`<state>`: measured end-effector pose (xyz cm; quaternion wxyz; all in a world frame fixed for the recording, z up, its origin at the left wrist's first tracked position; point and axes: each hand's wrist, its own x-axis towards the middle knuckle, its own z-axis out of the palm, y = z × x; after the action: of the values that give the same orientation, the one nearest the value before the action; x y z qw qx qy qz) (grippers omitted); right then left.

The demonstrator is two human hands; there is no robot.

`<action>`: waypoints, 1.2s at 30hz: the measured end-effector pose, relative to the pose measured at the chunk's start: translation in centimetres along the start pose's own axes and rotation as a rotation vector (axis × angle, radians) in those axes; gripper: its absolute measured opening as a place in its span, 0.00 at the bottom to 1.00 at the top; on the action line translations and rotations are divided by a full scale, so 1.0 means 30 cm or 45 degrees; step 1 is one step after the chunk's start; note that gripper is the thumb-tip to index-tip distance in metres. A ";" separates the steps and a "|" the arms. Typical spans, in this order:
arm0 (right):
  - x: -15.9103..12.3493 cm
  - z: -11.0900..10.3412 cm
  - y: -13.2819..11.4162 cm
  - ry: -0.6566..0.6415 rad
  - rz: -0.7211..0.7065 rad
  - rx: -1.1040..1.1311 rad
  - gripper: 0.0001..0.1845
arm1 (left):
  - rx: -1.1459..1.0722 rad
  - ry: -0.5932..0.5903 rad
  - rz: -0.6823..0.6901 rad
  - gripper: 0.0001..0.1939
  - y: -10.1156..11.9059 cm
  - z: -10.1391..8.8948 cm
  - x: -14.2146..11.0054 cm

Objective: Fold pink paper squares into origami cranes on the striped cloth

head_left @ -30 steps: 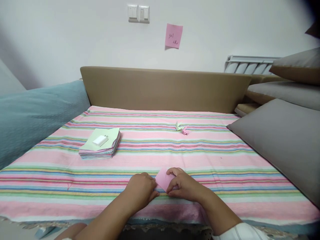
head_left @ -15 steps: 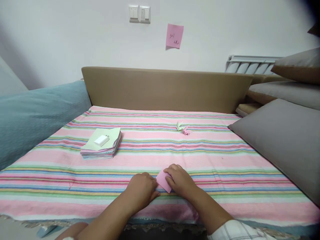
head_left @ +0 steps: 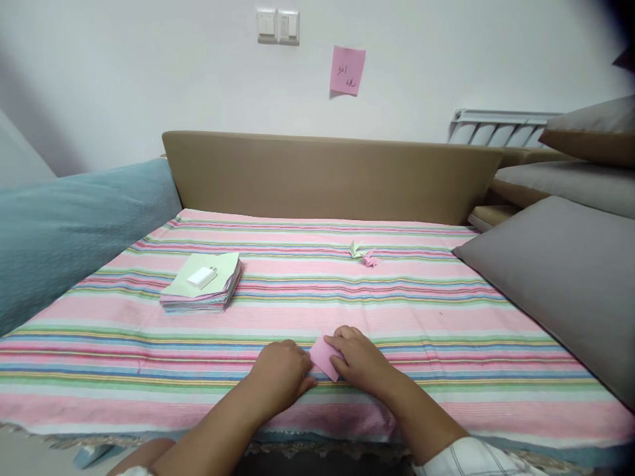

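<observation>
A small folded piece of pink paper (head_left: 324, 358) lies on the striped cloth near the front, one corner pointing towards me. My right hand (head_left: 356, 357) grips its right side, index finger on top and thumb pressed on the face. At the left corner, my left hand (head_left: 282, 370) has its fingers curled against the paper, with the thumb apart from it and low. The left fingertips are partly hidden behind the hand. Farther back stand two folded paper cranes, a pale green crane (head_left: 356, 249) and a pink crane (head_left: 370, 258), close together.
A stack of coloured paper sheets (head_left: 198, 305) sits at the left with a white charger plug (head_left: 202, 277) on top. The striped cloth (head_left: 297, 291) covers the seat. Grey cushions (head_left: 560, 264) are piled at the right; a blue armrest (head_left: 89, 225) borders the left.
Both hands stay almost still on the pink paper. The right thumb has shifted very slightly; the view has barely moved.
</observation>
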<state>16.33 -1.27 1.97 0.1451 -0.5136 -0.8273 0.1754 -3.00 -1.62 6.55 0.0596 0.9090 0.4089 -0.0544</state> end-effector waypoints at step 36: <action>-0.002 -0.013 0.061 0.165 0.187 0.345 0.15 | -0.306 0.277 -0.128 0.12 -0.066 0.094 0.058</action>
<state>17.98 -0.52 1.51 0.2527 -0.5588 -0.7451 0.2620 -3.48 0.54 3.38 0.1203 0.8742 0.4616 0.0907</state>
